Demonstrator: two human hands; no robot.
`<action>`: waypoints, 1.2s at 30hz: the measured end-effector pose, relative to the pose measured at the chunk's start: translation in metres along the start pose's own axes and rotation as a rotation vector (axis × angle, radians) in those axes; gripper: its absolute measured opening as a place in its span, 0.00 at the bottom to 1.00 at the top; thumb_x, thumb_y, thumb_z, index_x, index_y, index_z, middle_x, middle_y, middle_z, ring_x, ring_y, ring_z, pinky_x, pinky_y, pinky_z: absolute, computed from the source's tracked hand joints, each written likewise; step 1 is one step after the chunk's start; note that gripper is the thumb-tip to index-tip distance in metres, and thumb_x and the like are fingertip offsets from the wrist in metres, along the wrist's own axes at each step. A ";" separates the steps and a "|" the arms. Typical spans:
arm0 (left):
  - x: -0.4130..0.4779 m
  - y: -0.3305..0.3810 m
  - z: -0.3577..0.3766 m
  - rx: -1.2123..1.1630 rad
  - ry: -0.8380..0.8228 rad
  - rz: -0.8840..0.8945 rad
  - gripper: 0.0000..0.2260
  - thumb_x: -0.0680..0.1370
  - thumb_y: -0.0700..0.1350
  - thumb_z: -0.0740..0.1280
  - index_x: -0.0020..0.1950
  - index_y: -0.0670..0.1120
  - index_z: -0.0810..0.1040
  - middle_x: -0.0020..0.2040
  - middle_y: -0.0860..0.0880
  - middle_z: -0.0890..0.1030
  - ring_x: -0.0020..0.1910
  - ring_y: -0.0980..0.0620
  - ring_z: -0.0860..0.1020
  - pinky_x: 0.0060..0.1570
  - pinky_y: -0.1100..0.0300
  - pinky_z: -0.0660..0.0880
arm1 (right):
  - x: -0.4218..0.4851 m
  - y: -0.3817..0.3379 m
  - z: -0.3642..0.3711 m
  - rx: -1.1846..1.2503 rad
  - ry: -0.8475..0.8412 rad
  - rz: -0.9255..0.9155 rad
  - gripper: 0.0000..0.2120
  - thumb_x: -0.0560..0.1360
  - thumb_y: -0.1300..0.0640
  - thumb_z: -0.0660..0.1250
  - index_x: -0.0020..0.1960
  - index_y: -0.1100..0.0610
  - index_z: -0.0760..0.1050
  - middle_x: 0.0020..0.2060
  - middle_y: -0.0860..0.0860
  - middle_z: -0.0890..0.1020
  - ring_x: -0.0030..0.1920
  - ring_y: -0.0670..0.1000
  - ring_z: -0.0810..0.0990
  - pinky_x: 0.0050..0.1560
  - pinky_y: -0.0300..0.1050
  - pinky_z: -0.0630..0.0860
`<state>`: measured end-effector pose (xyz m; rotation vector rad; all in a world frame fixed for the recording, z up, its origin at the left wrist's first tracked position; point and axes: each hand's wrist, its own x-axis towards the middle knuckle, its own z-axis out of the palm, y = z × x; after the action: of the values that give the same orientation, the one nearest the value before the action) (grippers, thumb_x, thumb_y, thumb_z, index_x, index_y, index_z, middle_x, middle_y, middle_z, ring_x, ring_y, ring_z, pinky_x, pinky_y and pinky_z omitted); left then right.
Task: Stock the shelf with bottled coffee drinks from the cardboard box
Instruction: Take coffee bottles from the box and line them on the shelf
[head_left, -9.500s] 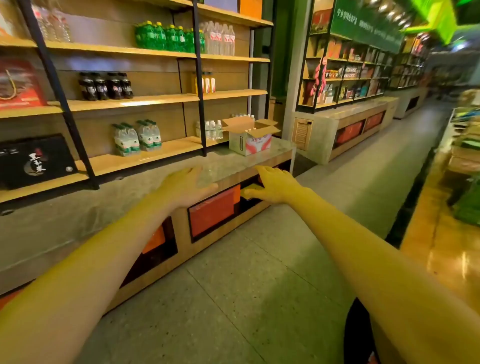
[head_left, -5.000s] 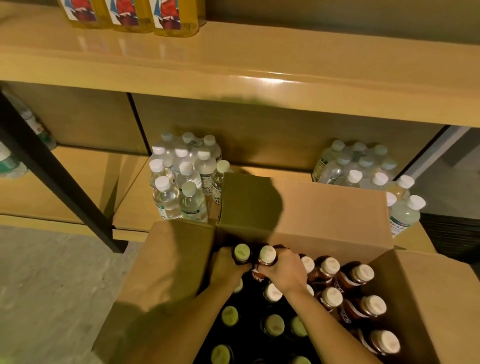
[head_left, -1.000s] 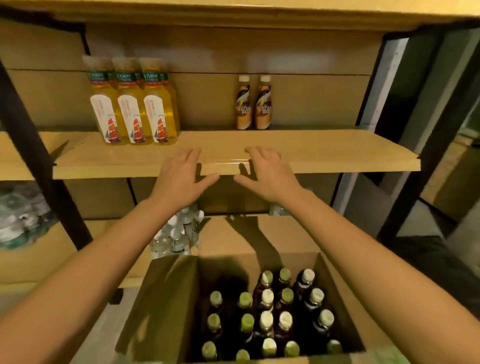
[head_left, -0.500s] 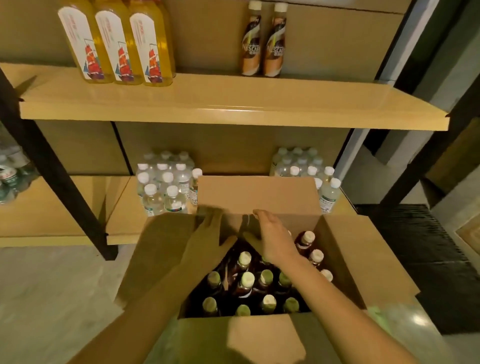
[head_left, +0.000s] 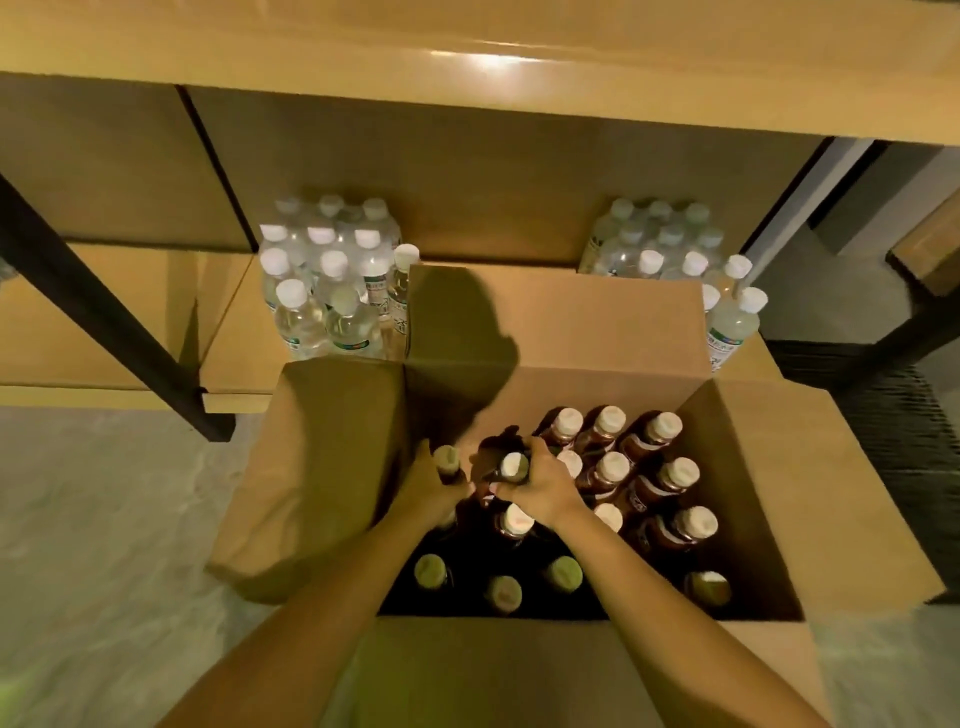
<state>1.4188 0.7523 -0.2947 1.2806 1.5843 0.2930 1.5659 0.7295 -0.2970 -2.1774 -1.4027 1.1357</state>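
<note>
Left hand (head_left: 428, 486) and right hand (head_left: 543, 483) each grasp one coffee bottle (head_left: 448, 460) inside the cardboard box (head_left: 332, 467); I judge most bottles (head_left: 613, 470) are not yet shelved.

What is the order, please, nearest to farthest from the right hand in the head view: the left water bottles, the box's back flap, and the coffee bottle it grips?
1. Coffee bottle, gripped in the right hand, inside the box.
2. Back flap, upright at the far side.
3. Water bottles, back left on the lower shelf.
</note>
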 end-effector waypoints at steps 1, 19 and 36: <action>0.004 -0.002 0.002 -0.035 0.014 -0.017 0.39 0.70 0.41 0.74 0.75 0.42 0.55 0.72 0.42 0.67 0.71 0.43 0.66 0.68 0.51 0.64 | 0.003 0.000 0.002 0.004 0.006 0.013 0.38 0.68 0.57 0.74 0.71 0.61 0.59 0.60 0.57 0.78 0.61 0.57 0.76 0.57 0.45 0.72; 0.046 -0.004 0.021 -0.234 0.078 -0.255 0.20 0.70 0.33 0.72 0.61 0.36 0.76 0.61 0.39 0.78 0.62 0.42 0.75 0.58 0.56 0.71 | 0.028 -0.003 0.000 -0.231 -0.216 0.044 0.20 0.72 0.57 0.69 0.61 0.63 0.71 0.57 0.60 0.77 0.58 0.61 0.77 0.60 0.53 0.74; 0.007 0.011 0.001 -0.123 0.243 0.196 0.18 0.71 0.42 0.73 0.59 0.41 0.76 0.56 0.43 0.81 0.59 0.46 0.78 0.53 0.61 0.70 | 0.008 0.004 0.004 0.382 0.146 -0.205 0.12 0.70 0.56 0.73 0.52 0.57 0.81 0.47 0.51 0.85 0.51 0.47 0.81 0.55 0.43 0.76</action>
<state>1.4267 0.7616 -0.2915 1.3445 1.6153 0.6808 1.5670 0.7334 -0.3057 -1.7690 -1.1989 1.0461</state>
